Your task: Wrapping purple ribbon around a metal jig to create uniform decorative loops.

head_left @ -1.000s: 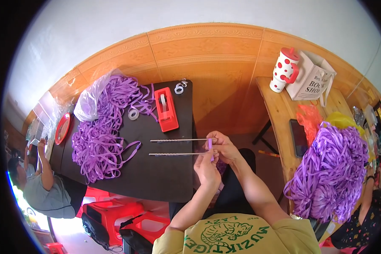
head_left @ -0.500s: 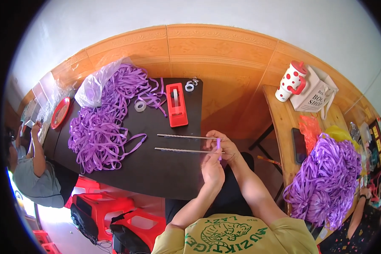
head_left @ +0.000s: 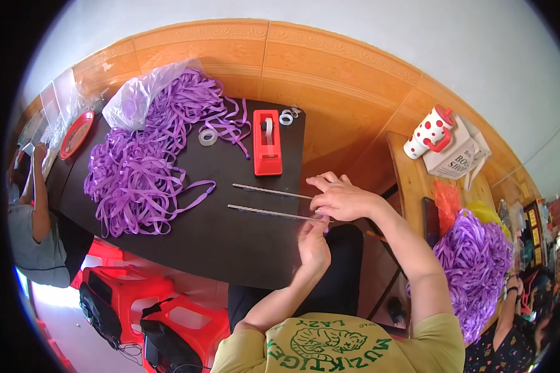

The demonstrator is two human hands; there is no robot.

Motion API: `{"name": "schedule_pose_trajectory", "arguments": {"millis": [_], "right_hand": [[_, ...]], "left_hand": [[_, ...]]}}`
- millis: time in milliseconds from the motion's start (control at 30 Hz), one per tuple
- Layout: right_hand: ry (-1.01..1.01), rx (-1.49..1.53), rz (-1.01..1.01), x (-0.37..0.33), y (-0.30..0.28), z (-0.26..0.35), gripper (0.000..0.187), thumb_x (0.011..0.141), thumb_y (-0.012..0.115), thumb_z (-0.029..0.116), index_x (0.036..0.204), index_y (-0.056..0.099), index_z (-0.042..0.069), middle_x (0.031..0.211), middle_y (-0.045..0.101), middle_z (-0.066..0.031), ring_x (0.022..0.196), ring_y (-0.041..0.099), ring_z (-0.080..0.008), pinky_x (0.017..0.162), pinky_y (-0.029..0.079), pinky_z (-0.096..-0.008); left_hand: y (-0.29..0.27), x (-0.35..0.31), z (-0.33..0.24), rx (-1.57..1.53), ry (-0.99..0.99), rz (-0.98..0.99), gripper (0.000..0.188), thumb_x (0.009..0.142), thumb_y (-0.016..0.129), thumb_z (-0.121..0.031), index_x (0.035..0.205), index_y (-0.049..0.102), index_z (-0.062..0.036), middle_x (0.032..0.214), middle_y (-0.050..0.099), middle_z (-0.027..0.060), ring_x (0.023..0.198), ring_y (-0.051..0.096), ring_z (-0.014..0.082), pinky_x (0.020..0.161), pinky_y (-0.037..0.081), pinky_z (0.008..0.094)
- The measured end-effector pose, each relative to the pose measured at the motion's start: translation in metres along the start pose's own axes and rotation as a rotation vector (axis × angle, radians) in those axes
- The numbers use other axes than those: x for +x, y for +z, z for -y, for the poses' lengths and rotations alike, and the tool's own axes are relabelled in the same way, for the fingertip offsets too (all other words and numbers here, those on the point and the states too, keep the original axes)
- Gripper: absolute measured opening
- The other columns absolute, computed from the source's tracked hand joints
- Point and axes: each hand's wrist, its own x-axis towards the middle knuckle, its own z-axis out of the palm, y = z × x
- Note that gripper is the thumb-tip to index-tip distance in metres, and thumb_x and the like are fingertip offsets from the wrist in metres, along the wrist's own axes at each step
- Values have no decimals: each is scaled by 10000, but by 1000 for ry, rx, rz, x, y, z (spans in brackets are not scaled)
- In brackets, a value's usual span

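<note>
Two thin metal rods (head_left: 270,212) with spiral-looking shafts reach out over the dark table, roughly parallel, their right ends at my hands. A purple ribbon (head_left: 325,229) is at those ends, mostly covered by my fingers. My left hand (head_left: 315,245) is closed, pinching the ribbon and the nearer rod's end from below. My right hand (head_left: 345,200) lies palm down over the rod ends, fingers bent onto the ribbon and one finger lifted outward; its thumb is hidden.
On the dark table (head_left: 230,248) lie a heap of purple ribbon (head_left: 137,168), a red tape dispenser (head_left: 267,161), a tape roll (head_left: 208,137) and a red tray (head_left: 76,135). A wooden table (head_left: 410,180) at right holds more ribbon (head_left: 473,273) and a dotted tumbler (head_left: 426,133). Red stools (head_left: 186,323) stand below left.
My right hand has turned palm down and moved over the rod ends, covering the ribbon that showed between them. My left hand stays at the nearer rod. The whole view has shifted slightly.
</note>
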Motion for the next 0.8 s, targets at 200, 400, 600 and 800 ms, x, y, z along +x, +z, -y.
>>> {"name": "schedule_pose_trajectory", "arguments": {"millis": [200, 400, 600, 800], "right_hand": [[54, -57, 307, 23, -16, 2, 141, 781, 613, 209, 873, 680, 126, 1206, 482, -93, 1214, 340, -296, 940, 288, -525], [30, -44, 370, 30, -20, 7, 98, 751, 614, 192, 777, 637, 100, 992, 509, -56, 1136, 376, -262, 903, 304, -496], [11, 13, 343, 29, -13, -2, 81, 755, 610, 160, 793, 627, 90, 968, 513, -54, 1088, 390, -247, 894, 313, -472], [-21, 87, 317, 24, -8, -8, 87, 801, 580, 163, 792, 603, 79, 1006, 486, -59, 1108, 365, -251, 931, 298, -485]], "left_hand": [[3, -2, 3, 5, 12, -1, 115, 809, 618, -14, 707, 607, -66, 814, 616, 11, 779, 524, 88, 763, 387, 229], [-1, 0, 5, -2, 24, 8, 87, 806, 633, -16, 734, 622, -62, 848, 635, 20, 801, 539, 92, 776, 391, 232], [-3, 2, 6, -5, 0, 0, 35, 808, 638, -15, 796, 637, -48, 890, 647, 39, 824, 557, 106, 802, 401, 242], [-6, 3, 9, -9, 5, 23, 27, 818, 627, -16, 822, 641, -38, 903, 651, 59, 833, 572, 123, 805, 424, 262]]}}
